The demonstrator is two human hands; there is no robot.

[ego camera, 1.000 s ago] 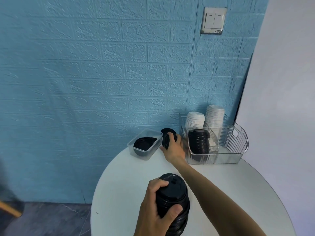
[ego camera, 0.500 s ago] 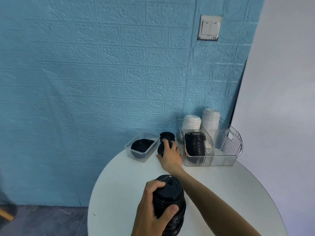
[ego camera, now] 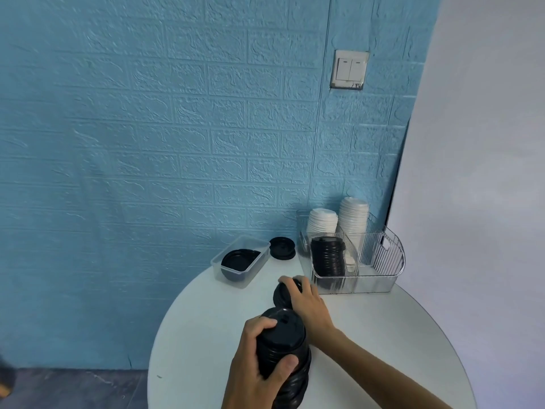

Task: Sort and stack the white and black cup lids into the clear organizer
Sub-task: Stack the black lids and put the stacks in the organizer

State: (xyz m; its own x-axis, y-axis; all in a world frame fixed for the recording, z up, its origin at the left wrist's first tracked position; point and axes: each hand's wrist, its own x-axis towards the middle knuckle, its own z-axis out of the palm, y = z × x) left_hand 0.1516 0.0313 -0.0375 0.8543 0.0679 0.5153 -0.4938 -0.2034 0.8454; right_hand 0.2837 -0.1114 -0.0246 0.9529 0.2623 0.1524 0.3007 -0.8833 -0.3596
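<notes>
My left hand (ego camera: 253, 361) grips a tall stack of black lids (ego camera: 283, 346) near the table's front. Just beyond the stack, my right hand (ego camera: 306, 302) holds a black lid (ego camera: 281, 293) with curled fingers. One more black lid (ego camera: 282, 247) lies on the table by the wall. At the back right stands the clear organizer (ego camera: 383, 278). Its front left compartment holds a stack of black lids (ego camera: 328, 256). Two stacks of white lids (ego camera: 339, 222) stand in its rear compartments.
A small clear tub (ego camera: 250, 271) with black lids inside sits at the table's back left, against the blue brick wall. The round white table (ego camera: 383, 335) has its edge curving close on both sides. A light switch (ego camera: 349, 69) is on the wall.
My right hand picked a black lid from beside the tub and drew it back toward the stack in my left hand. One lid stays by the wall. The view tilted down.
</notes>
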